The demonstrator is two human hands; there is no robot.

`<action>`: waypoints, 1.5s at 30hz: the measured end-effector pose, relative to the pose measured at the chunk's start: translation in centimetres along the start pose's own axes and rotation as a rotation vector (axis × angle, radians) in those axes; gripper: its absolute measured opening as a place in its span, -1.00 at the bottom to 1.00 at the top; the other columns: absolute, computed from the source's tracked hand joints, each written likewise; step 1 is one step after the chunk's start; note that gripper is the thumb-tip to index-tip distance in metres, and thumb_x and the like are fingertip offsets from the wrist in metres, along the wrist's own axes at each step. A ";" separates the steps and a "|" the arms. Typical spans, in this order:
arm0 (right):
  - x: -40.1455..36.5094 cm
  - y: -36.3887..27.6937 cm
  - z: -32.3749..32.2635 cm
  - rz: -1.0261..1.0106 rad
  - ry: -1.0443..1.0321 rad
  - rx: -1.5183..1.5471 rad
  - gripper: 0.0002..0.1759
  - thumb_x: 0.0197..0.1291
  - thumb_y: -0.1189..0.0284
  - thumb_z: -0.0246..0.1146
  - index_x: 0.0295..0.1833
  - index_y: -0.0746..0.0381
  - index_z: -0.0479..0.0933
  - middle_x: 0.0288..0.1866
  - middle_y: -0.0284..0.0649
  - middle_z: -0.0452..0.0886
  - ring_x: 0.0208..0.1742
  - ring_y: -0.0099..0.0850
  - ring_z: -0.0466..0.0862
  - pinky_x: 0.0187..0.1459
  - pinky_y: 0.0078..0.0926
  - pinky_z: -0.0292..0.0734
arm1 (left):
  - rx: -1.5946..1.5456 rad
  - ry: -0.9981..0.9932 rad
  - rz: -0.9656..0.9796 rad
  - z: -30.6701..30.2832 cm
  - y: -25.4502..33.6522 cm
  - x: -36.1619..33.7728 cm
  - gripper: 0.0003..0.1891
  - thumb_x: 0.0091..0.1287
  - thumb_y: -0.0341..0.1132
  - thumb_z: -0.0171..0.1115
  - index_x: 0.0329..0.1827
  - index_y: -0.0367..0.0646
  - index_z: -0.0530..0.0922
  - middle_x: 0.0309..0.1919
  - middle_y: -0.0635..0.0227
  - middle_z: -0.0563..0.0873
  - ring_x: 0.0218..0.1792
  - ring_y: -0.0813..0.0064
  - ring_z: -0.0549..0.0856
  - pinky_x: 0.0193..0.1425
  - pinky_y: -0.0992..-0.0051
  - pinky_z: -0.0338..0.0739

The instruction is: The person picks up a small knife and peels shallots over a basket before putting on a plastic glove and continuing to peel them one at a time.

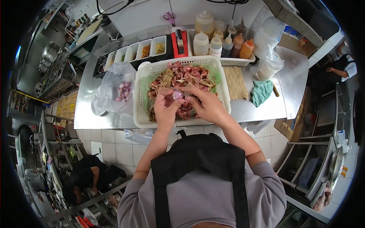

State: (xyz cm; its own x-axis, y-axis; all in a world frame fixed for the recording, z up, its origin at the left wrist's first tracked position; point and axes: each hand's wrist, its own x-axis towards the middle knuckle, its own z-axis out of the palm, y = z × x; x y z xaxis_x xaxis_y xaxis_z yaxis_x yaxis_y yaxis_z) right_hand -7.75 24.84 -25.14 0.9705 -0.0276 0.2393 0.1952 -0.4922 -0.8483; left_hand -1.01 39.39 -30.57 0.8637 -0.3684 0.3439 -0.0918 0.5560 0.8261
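A purple-pink shallot [177, 95] is pinched in the fingers of my left hand [166, 107], above the front part of a white plastic basket [224, 85]. My right hand [207, 106] is closed close against the same shallot. Its curled fingers hide whether a small tool is in them. Beneath both hands, the basket holds a heap of reddish unpeeled shallots [189, 71] with dry skins and roots, lying on a green plastic liner. Left of the basket, smooth peeled shallots [124, 92] show inside a clear plastic bag [110, 100].
Behind the basket stand small topping trays [145, 48], a red holder [180, 43] and several squeeze bottles [201, 43]. A brown cloth [235, 83] and a green cloth [261, 93] lie right on the steel table [281, 104]. Other people are at the lower left and far right.
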 end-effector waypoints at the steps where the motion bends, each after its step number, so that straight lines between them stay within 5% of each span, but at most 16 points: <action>1: 0.1 0.2 0.0 0.000 0.000 0.000 -0.63 0.23 0.54 0.11 0.17 0.17 0.41 0.02 -0.17 0.59 0.00 -0.12 0.60 -0.03 -0.38 0.48 | 0.000 0.000 0.000 0.0 -0.1 0.0 -0.63 0.10 -0.63 0.32 -0.06 -0.20 0.41 -0.16 0.38 0.53 -0.10 0.57 0.55 0.07 0.57 0.44; 10: 0.0 -0.1 -0.3 0.021 -0.026 0.177 -0.62 0.23 0.53 0.13 0.17 0.19 0.40 0.02 -0.12 0.59 -0.01 -0.27 0.63 -0.03 -0.40 0.49 | -0.047 0.098 -0.037 -0.2 -0.4 0.5 -0.65 0.11 -0.62 0.31 -0.06 -0.21 0.43 -0.16 0.39 0.57 -0.11 0.61 0.55 0.06 0.60 0.43; 15: 0.0 0.0 0.3 -0.110 0.033 0.085 -0.62 0.20 0.53 0.16 0.16 0.19 0.41 0.06 -0.15 0.58 -0.04 -0.23 0.63 -0.05 -0.43 0.49 | -0.050 0.086 -0.047 0.0 0.0 0.4 -0.65 0.12 -0.62 0.31 -0.06 -0.20 0.43 -0.16 0.39 0.57 -0.11 0.61 0.55 0.04 0.59 0.43; 22: 0.2 0.5 0.5 -0.036 0.033 -0.017 -0.72 0.18 0.46 0.18 0.02 0.20 0.46 -0.04 -0.12 0.60 -0.08 -0.05 0.59 -0.13 -0.27 0.50 | 0.025 0.062 -0.035 -0.5 -0.5 0.4 -0.70 0.14 -0.59 0.30 -0.08 -0.22 0.46 -0.14 0.38 0.58 -0.09 0.62 0.56 0.03 0.59 0.45; 24: 0.5 1.8 0.8 -0.178 0.099 0.045 -0.76 0.22 0.47 0.18 0.00 0.23 0.45 -0.19 -0.25 0.63 -0.28 -0.36 0.64 -0.28 -0.50 0.49 | 0.085 0.042 -0.034 -0.3 0.1 0.4 -0.71 0.16 -0.60 0.28 -0.07 -0.24 0.47 -0.12 0.39 0.57 -0.08 0.60 0.57 0.06 0.59 0.45; 25: 0.7 2.1 0.6 -0.178 0.099 0.045 -0.76 0.22 0.47 0.18 0.00 0.23 0.45 -0.19 -0.25 0.63 -0.28 -0.36 0.64 -0.28 -0.50 0.49 | 0.085 0.042 -0.034 -0.4 0.1 0.5 -0.71 0.16 -0.60 0.28 -0.07 -0.24 0.47 -0.12 0.39 0.57 -0.08 0.60 0.57 0.06 0.59 0.45; 27: 1.1 2.3 0.0 0.046 -0.095 0.482 -0.84 0.29 0.41 0.15 -0.07 0.24 0.45 -0.45 -0.39 0.50 -0.45 -0.54 0.50 -0.38 -0.54 0.39 | 0.059 0.000 -0.051 -0.9 0.0 0.6 -0.67 0.18 -0.62 0.24 0.01 -0.26 0.47 -0.08 0.37 0.57 -0.05 0.58 0.57 0.09 0.58 0.45; 28: 1.0 1.1 -1.1 0.223 -0.180 0.605 -0.87 0.32 0.41 0.13 -0.10 0.23 0.44 -0.49 -0.51 0.31 -0.43 -0.72 0.28 -0.40 -0.69 0.27 | 0.059 0.001 -0.051 -1.1 -0.1 0.6 -0.67 0.18 -0.62 0.24 0.01 -0.26 0.47 -0.08 0.37 0.57 -0.05 0.58 0.57 0.09 0.58 0.45; 32: 1.3 2.1 -0.9 0.241 -0.199 0.748 -0.88 0.31 0.43 0.14 -0.11 0.22 0.44 -0.46 -0.49 0.33 -0.40 -0.72 0.29 -0.38 -0.71 0.26 | -0.140 -0.071 -0.070 -1.6 -0.7 0.5 -0.64 0.23 -0.57 0.20 0.11 -0.24 0.45 -0.03 0.34 0.57 -0.03 0.54 0.58 0.11 0.54 0.47; 38: 1.5 2.2 -0.4 0.100 -0.035 0.449 -0.80 0.32 0.41 0.13 0.01 0.23 0.44 -0.39 -0.42 0.43 -0.35 -0.70 0.40 -0.34 -0.72 0.32 | -0.481 -0.086 -0.179 -1.9 -0.9 0.4 -0.66 0.34 -0.50 0.09 0.17 -0.21 0.42 0.13 0.22 0.53 0.15 0.38 0.53 0.23 0.45 0.49; 40: 1.5 1.9 -0.8 0.111 0.070 0.332 -0.74 0.30 0.43 0.14 0.07 0.26 0.44 -0.25 -0.33 0.53 -0.17 -0.59 0.48 -0.12 -0.60 0.40 | -0.544 -0.086 -0.216 -2.0 -0.8 0.5 -0.65 0.36 -0.50 0.05 0.20 -0.20 0.40 0.17 0.19 0.50 0.20 0.34 0.51 0.26 0.44 0.48; 45: 1.1 0.8 -1.2 0.124 0.008 0.261 -0.61 0.28 0.44 0.15 0.20 0.23 0.35 -0.07 -0.26 0.57 -0.05 -0.47 0.53 0.00 -0.50 0.42 | -0.573 -0.013 -0.219 -1.6 -0.6 0.8 -0.63 0.38 -0.51 0.00 0.25 -0.16 0.37 0.20 0.18 0.48 0.24 0.30 0.47 0.31 0.45 0.43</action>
State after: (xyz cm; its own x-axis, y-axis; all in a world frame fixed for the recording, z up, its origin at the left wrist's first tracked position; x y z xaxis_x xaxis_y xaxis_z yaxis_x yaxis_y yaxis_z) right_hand -6.71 23.33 -25.01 0.9883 -0.0810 0.1294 0.1062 -0.2446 -0.9638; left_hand 0.58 39.96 -31.49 0.8261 -0.5262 0.2018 0.3709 0.7773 0.5082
